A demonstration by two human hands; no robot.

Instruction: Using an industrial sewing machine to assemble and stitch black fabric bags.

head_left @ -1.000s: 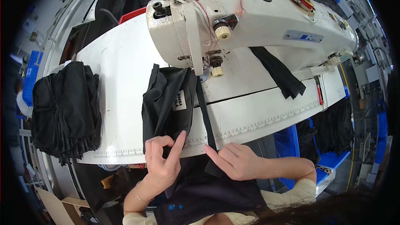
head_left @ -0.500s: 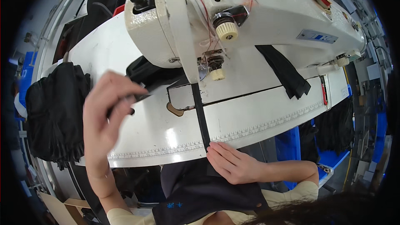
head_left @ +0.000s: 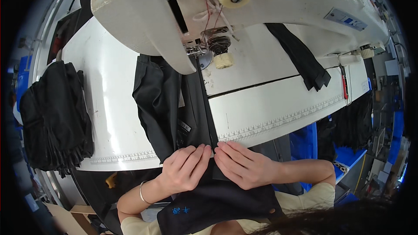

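Observation:
A black fabric piece (head_left: 156,100) with a small white label lies on the white table, running from under the sewing machine's (head_left: 278,4) needle area to the front edge. My left hand (head_left: 185,169) pinches the near end of its right edge, fingertips together. Close beside it, my right hand (head_left: 246,165) pinches the end of the narrow black strip (head_left: 211,122) along that edge. The fingertips of both hands nearly meet. Where strip and fabric run under the presser foot, the machine's white arm partly hides them.
A thick stack of black fabric pieces (head_left: 56,117) sits at the table's left. Black strips (head_left: 300,56) lie to the machine's right, near a red-handled tool (head_left: 344,83). A printed ruler (head_left: 278,122) follows the front edge. Blue bins (head_left: 305,143) stand below at right.
My left hand has come down and right from above the table to the fabric's near edge; the dark bladed tool it held is out of sight. The fabric is now spread toward me.

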